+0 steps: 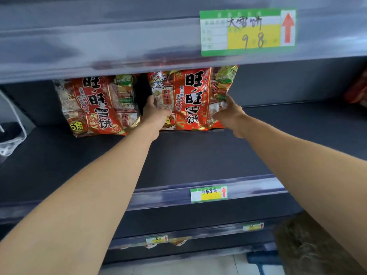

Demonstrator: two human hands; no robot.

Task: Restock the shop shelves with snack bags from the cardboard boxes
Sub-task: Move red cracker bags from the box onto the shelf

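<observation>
Two large red snack bags with black characters stand at the back of a dark shelf [198, 153]. The right snack bag [190, 100] is held upright between both hands. My left hand [154, 114] grips its left edge, and my right hand [228, 114] grips its right edge. The left snack bag [95, 106] stands beside it, leaning slightly, and neither hand touches it. Both forearms reach deep into the shelf. No cardboard box is in view.
The shelf above carries a green and yellow price tag [248, 31] on its front rail. A smaller price tag [208, 194] sits on this shelf's rail. Another red bag [357, 92] shows at the far right. Lower shelves and pale floor [178, 264] lie below.
</observation>
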